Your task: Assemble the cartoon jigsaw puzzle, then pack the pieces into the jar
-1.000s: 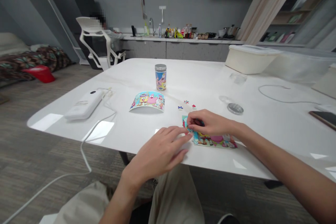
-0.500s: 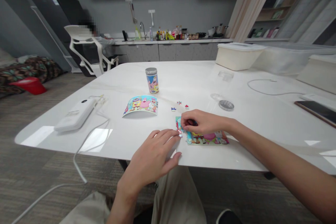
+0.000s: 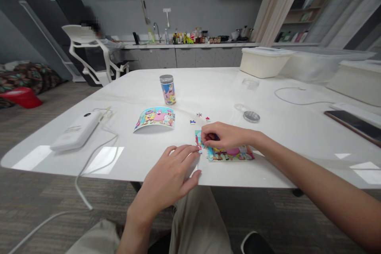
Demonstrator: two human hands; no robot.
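Note:
A partly assembled cartoon jigsaw puzzle (image 3: 232, 155) lies flat near the table's front edge. My right hand (image 3: 222, 135) rests over its left part with fingers curled in; whatever is between the fingertips is hidden. To the left, my left hand (image 3: 171, 176) has its fingers stretched out and its thumb apart. Its fingertips touch a small puzzle piece (image 3: 199, 150) at the puzzle's left edge. Beyond the hands lie three loose pieces: a blue piece (image 3: 193, 122), a multicoloured piece (image 3: 199, 114) and a red piece (image 3: 207, 119). A curved picture sheet (image 3: 156, 118) shows the cartoon characters.
A cartoon tin (image 3: 168, 90) stands behind the sheet. A round metal lid (image 3: 251, 116) lies to the right. A white device (image 3: 77, 131) with a cable is at left, a phone (image 3: 354, 125) at right. Storage boxes (image 3: 264, 62) line the back right. A person sits beyond the table.
The whole view has shifted slightly, so the scene sits a little further left. Both hands keep nearly the same places at the puzzle.

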